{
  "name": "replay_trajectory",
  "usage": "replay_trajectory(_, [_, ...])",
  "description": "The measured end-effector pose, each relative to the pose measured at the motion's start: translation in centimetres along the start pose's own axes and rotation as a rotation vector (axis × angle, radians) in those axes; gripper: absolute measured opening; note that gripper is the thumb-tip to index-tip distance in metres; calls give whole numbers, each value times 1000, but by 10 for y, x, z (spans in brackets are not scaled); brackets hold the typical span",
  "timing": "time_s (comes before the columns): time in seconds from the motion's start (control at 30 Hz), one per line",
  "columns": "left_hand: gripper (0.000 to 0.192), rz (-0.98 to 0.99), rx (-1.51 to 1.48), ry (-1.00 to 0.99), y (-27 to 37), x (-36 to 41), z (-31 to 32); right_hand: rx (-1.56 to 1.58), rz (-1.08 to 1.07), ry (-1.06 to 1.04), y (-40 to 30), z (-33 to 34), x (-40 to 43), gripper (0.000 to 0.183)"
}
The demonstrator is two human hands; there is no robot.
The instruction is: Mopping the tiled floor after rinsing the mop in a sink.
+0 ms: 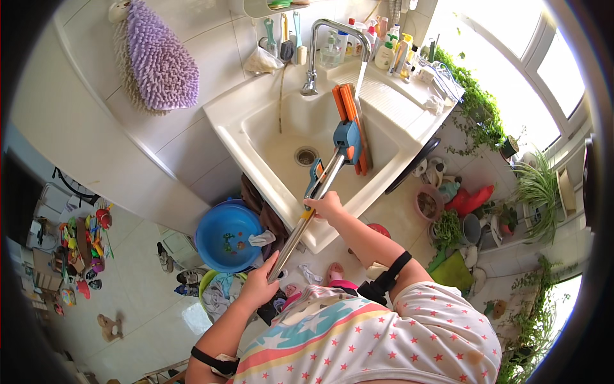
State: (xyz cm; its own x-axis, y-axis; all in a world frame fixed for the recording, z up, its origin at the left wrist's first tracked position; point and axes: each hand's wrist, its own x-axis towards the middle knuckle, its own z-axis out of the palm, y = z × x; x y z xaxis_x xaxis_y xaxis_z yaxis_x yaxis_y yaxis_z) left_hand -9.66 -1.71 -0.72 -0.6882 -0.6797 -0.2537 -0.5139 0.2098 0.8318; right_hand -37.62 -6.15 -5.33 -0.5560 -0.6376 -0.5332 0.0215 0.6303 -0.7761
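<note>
A sponge mop [346, 137] with a blue head and orange bars rests its head inside a white ceramic laundry sink [307, 235]. Its metal pole slants over the sink's near corner towards me. My left hand [259, 284] is closed around the lower end of the pole. Farther up, my right hand [327, 206] grips it beside the blue squeeze lever [314, 177]. Water [362, 77] runs from the chrome faucet [314, 53] onto the mop head. The sponge itself is partly hidden behind the orange bars. A drain [306, 156] shows in the basin's floor.
Several bottles [386, 55] line the sink's back ledge. On the left, a blue basin [225, 237] and a green tub of clothes [223, 293] stand on the floor. Potted plants [446, 228] crowd the right side. A purple chenille towel [160, 62] hangs on the wall.
</note>
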Motion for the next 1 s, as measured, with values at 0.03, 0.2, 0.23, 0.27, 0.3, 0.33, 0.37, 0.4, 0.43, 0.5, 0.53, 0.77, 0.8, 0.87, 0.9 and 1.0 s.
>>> replay_trajectory(0.03, [71,6,4,5,-1,1,-1,15,2,4,-1,1,0,35])
replay_trajectory(0.2, [71,-26,37,0,0,4,-8,26,11,2,-9,2,0,32])
replay_trajectory(0.23, [71,4,35,2,3,6,-12,23,18,-6,-10,1,1,31])
replay_trajectory(0.27, [71,34,33,5,7,7,-17,23,18,-6,-11,1,0,31])
replay_trajectory(0.3, [71,35,34,7,15,9,-23,60,7,-6,-15,0,-1,30])
replay_trajectory(0.33, [71,-3,78,-29,23,9,-30,98,-3,-6,-18,-1,-2,28])
replay_trajectory(0.37, [72,-40,123,-65,29,11,-35,99,-4,-7,-21,-2,-3,28])
replay_trajectory(0.4, [72,-39,125,-65,31,13,-38,126,-5,-18,-25,-4,-5,27])
replay_trajectory(0.43, [72,-6,109,-63,31,14,-42,154,-5,-28,-27,-5,-7,25])
replay_trajectory(0.5, [72,30,97,-62,33,17,-45,166,-14,-19,-32,-8,-9,24])
replay_trajectory(0.53, [72,41,120,-67,33,19,-46,176,-21,-12,-34,-9,-8,23])
replay_trajectory(0.77, [70,-24,126,-119,48,26,-53,202,-25,-31,-33,-12,3,25])
replay_trajectory(0.8, [70,-25,128,-117,49,27,-54,213,-19,-38,-34,-12,4,25])
replay_trajectory(0.87, [70,-20,148,-107,52,29,-56,224,-15,-47,-36,-12,6,26])
replay_trajectory(0.9, [70,-22,149,-105,51,29,-57,234,-12,-38,-39,-13,5,26])
replay_trajectory(1.0, [69,47,156,-82,49,31,-59,246,-11,-33,-39,-11,7,27])
